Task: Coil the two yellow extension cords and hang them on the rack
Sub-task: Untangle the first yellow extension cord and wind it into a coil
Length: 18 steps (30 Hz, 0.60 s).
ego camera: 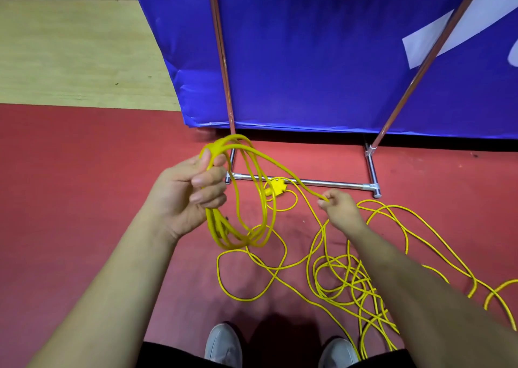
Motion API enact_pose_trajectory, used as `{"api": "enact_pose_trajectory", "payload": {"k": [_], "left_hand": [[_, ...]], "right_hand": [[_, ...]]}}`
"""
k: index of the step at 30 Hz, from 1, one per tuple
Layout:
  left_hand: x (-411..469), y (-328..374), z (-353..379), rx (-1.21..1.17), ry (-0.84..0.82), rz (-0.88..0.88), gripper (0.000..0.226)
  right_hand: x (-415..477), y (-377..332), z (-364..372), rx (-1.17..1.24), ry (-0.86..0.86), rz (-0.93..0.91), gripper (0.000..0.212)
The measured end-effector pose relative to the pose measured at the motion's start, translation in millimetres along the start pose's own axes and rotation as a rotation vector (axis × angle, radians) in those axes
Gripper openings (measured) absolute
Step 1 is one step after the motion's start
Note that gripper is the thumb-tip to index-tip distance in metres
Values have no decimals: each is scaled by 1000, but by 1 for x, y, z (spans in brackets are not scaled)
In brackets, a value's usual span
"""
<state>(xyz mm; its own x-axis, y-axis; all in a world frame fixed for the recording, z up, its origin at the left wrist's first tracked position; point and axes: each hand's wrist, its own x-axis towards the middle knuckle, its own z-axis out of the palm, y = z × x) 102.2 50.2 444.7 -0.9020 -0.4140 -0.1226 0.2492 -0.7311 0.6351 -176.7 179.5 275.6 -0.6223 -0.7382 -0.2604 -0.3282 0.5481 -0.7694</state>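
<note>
Yellow cord everywhere. The left hand point(193, 188) is up and clenched round a coil point(214, 220) of several loops, which hang below the fist with their long axis close to vertical. The right hand point(340, 208) sits lower and well apart to the right, pinching a single strand point(314, 191) that climbs up and left to the top of the coil.

That one line between the hands is what the next loop turns on. By my read, the right hand has to sweep across to the left. Slack feeds from the loose tangle point(344, 278) on the red floor point(84, 171), below and right — the right hand is the nearer. Where one cord ends and the other begins, I can't tell.

A yellow plug block point(276, 187) lies just in front of the rack's base bar point(322, 182), between the hands. The rack uprights point(221, 45) rise ahead against a blue banner point(308, 59). Those overlapping floor loops could well drag up as a knot.
</note>
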Motion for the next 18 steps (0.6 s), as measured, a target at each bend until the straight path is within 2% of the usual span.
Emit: {"api": "enact_pose_trajectory", "payload": {"k": [2,4,6,9,13,15,18], "left_hand": [[0,3,1,17,76,66,18],[2,1,4,72,162,100,22],[6,-4,8,133,222,114,24],[10,-6,9,270,317,127,30],[8,-11,4,432,413,51,18],[7,-14,3,511,457,-23,17],[8,-22,7,580,449,-126,15]], "right_hand": [[-5,12,5,156,5,148,19],[-14,11,14,306,-71,228,23],[-19,3,26,237,-174,249,27],[-18,-23,31,-93,-364,107,29],[-32,-82,3,-275,-646,-52,31],[-45,-110,-18,-284,-833,-117,20],[-62,-140,-37,-47,-1023,-251,16]]}}
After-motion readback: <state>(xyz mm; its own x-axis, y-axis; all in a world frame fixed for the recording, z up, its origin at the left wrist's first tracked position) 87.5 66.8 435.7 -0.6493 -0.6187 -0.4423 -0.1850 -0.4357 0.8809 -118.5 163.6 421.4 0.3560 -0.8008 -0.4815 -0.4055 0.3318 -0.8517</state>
